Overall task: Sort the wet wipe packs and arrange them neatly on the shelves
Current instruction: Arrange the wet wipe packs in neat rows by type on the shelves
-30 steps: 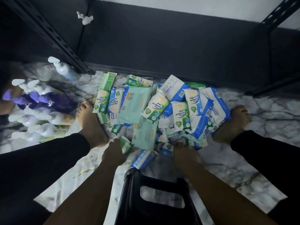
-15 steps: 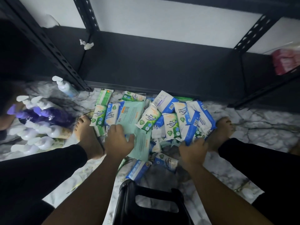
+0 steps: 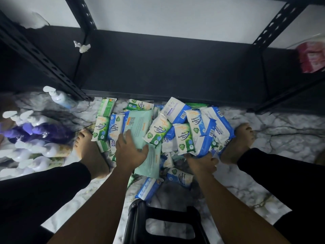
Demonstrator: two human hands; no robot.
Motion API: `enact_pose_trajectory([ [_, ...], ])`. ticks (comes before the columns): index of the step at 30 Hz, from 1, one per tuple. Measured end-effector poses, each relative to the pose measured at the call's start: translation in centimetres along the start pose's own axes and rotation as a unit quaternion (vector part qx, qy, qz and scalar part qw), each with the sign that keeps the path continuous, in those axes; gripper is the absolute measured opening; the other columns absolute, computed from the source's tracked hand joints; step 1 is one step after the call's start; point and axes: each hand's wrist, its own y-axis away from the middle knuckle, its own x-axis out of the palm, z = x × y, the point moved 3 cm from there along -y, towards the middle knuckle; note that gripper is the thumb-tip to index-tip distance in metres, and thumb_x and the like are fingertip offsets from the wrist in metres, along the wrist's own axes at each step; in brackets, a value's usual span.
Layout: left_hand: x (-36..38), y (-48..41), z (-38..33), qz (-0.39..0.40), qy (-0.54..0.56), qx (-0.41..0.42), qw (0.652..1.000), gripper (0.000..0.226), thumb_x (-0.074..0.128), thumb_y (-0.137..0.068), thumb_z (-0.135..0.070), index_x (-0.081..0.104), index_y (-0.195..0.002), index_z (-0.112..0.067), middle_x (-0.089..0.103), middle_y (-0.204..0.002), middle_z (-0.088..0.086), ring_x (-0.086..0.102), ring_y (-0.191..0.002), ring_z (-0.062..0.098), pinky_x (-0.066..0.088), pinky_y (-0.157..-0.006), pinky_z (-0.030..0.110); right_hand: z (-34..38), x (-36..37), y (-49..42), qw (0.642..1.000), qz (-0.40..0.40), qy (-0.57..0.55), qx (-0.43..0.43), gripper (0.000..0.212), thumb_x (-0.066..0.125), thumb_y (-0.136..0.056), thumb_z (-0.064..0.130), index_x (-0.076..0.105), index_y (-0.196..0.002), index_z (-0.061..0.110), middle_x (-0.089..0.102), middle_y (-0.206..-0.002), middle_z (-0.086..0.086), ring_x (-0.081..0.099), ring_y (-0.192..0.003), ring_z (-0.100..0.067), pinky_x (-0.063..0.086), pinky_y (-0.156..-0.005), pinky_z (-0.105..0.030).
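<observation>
The left hand [image 3: 131,152] grips the near corner of a large pale green pack [image 3: 139,125], thumb splayed along its lower edge. The right hand [image 3: 202,162] is tucked under the edge of a blue-and-white pack [image 3: 205,147], its fingers hidden, so I cannot tell whether it is holding anything. Both packs belong to the heap of wet wipe packs [image 3: 175,124] on the marble floor [image 3: 281,131] between two bare feet, just before the black bottom shelf [image 3: 167,73], with pump bottles [image 3: 40,143] lying to the left.
</observation>
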Motion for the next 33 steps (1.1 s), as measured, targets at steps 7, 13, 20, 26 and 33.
enact_pose_trajectory([
  [7, -0.8, -0.8, -2.1, 0.005, -0.068, 0.061, 0.996, 0.11, 0.069, -0.069, -0.077, 0.017, -0.154, -0.03, -0.001, -0.166, 0.007, -0.003, -0.153, 0.034, 0.006, -0.117, 0.063, 0.5, -0.8, -0.6, 0.995, -0.066, 0.027, -0.067, 0.103, 0.078, -0.076, 0.04, 0.014, -0.156, 0.033, 0.023, -0.153, -0.012, 0.032, -0.135, -0.04, 0.03, -0.107, -0.059],
  [13, -0.3, -0.9, -5.0, -0.058, -0.031, 0.076, 0.995, 0.072, 0.041, -0.088, -0.068, 0.037, -0.147, -0.027, 0.024, -0.162, 0.007, 0.017, -0.15, 0.033, 0.021, -0.111, 0.062, 2.3, -2.5, -1.9, 0.968, -0.039, -0.239, -0.06, 0.04, 0.061, -0.091, 0.02, 0.059, -0.13, 0.016, 0.063, -0.118, -0.007, 0.061, -0.088, -0.019, 0.051, -0.073, -0.032],
  [20, 0.0, -5.0, -10.5, -0.06, -0.02, 0.153, 0.986, 0.047, 0.039, -0.096, -0.052, 0.06, -0.121, -0.019, 0.067, -0.108, -0.001, 0.06, -0.106, 0.023, 0.042, -0.099, 0.049, 3.9, -3.5, -3.5, 0.985, -0.071, -0.143, -0.071, 0.04, 0.067, -0.087, 0.02, 0.064, -0.126, 0.012, 0.063, -0.119, -0.015, 0.063, -0.104, -0.034, 0.051, -0.083, -0.037],
  [26, 1.1, -8.1, -15.7, 0.125, -0.148, 0.048, 0.98, 0.065, 0.055, -0.086, -0.062, 0.054, -0.129, -0.013, 0.059, -0.122, 0.008, 0.056, -0.109, 0.027, 0.051, -0.095, 0.045, 4.7, -4.0, -4.2, 0.994, -0.053, 0.042, -0.082, 0.062, 0.063, -0.086, 0.042, 0.047, -0.14, 0.015, 0.048, -0.132, -0.016, 0.049, -0.123, -0.037, 0.043, -0.103, -0.047],
  [33, 2.4, -7.2, -17.3, 0.173, -0.272, 0.024, 0.946, 0.13, 0.068, -0.06, -0.087, 0.023, -0.152, -0.007, 0.036, -0.149, 0.012, 0.042, -0.135, 0.03, 0.046, -0.097, 0.045, 5.1, -3.5, -4.9, 0.996, -0.002, 0.063, -0.067, 0.107, 0.074, -0.068, 0.066, 0.026, -0.15, 0.018, 0.032, -0.142, -0.011, 0.036, -0.132, -0.037, 0.038, -0.108, -0.054],
])
